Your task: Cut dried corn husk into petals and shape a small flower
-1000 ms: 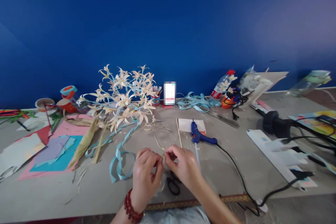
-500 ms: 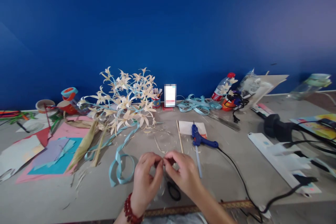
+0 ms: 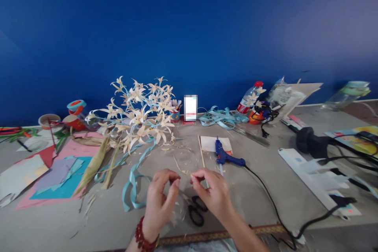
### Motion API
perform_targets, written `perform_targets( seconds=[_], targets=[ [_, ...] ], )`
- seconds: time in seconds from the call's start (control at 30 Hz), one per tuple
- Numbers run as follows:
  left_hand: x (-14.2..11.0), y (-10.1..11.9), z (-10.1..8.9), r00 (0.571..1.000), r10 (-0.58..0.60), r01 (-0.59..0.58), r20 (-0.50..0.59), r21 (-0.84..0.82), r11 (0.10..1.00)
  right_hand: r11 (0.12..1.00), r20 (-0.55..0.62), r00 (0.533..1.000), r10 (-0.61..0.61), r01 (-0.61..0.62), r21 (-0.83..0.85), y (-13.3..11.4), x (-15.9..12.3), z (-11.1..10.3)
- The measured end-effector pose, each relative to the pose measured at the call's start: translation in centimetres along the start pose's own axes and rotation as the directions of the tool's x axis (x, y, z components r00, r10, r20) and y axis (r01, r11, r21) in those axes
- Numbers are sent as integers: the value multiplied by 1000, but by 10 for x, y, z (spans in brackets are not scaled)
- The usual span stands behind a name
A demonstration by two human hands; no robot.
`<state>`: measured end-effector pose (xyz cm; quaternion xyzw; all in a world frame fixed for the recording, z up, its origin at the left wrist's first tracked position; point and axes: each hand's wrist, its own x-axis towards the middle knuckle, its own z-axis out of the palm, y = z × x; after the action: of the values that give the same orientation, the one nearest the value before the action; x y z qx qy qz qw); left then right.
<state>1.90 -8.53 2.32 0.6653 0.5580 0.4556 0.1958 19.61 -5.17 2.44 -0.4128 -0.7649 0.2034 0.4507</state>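
Note:
My left hand (image 3: 162, 197), with a red beaded bracelet on its wrist, is raised above the table with thumb and forefinger closed together. My right hand (image 3: 213, 192) faces it across a small gap, its thumb and forefinger pinched. Anything between the fingers of either hand is too small to make out. Black-handled scissors (image 3: 196, 214) lie on the table below and between the hands. Left of my left hand is a curled light-blue ribbon (image 3: 126, 193). A blue glue gun (image 3: 228, 157) lies beyond my right hand, beside a thin wooden stick (image 3: 202, 151).
Cream-coloured flowers on blue stems (image 3: 138, 114) stand behind my left hand. Coloured paper sheets (image 3: 63, 187) and dried husks (image 3: 96, 161) lie at left. A power strip (image 3: 304, 175) with cables is at right; the glue gun's black cord (image 3: 267, 193) runs toward the front edge.
My hands, whose fingertips met half a second ago, have moved apart sideways. More of the scissors shows between them now.

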Motion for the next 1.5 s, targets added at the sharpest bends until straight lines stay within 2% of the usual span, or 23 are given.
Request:
perform_targets(
  seconds=[0.13, 0.23, 0.3, 0.4, 0.53, 0.7, 0.8, 0.97, 1.07, 1.13, 1.2, 1.3, 1.4, 1.5],
  targets=[
    [3, 13, 8, 998, 48, -47, 44, -10, 999, 999, 23, 999, -36, 37, -1, -2, -4, 8],
    [2, 9, 12, 1000, 28, -28, 1, 51, 998, 997, -14, 998, -65, 64, -41, -1, -6, 8],
    [0, 5, 11, 999, 4, 0, -41, 86, 996, 998, -48, 998, -42, 40, -56, 0, -5, 5],
    [-1, 7, 8, 1000, -5, 6, -26, 20, 1000, 1000, -45, 999, -19, 18, -23, -1, -3, 2],
    [2, 15, 8, 998, 68, -68, 12, -9, 998, 998, -28, 998, -57, 57, 17, -3, -4, 4],
    [2, 15, 11, 988, 156, -157, 12, 66, 985, 996, 94, 995, 31, -38, 82, -6, -2, 6],
    [1, 14, 11, 981, 192, -192, 14, 113, 975, 998, 143, 989, 26, -32, 46, -6, -1, 7],
    [-3, 14, 11, 988, 150, -145, -27, 145, 979, 993, 71, 997, -39, 47, -110, 4, -2, 7],
    [-4, 14, 9, 991, 122, -115, -57, 116, 987, 994, -22, 999, 34, -36, -99, 8, 2, -2],
    [-4, 13, 9, 991, 113, -106, -68, 96, 990, 995, 30, 995, 96, -97, 9, 5, 5, -7],
    [-4, 13, 9, 992, 110, -105, -66, 83, 991, 984, 161, 982, 98, -120, 130, 0, 7, -9],
    [-4, 13, 11, 992, 113, -109, -54, 78, 991, 976, 254, 964, 80, -127, 176, -7, 5, -1],
    [-4, 13, 12, 991, 125, -120, -55, 88, 989, 989, 202, 977, 73, -97, 108, -4, 2, 7],
    [-5, 13, 10, 988, 134, -126, -76, 100, 987, 999, 95, 994, 47, -47, -1, 3, 2, 7]
  ],
)
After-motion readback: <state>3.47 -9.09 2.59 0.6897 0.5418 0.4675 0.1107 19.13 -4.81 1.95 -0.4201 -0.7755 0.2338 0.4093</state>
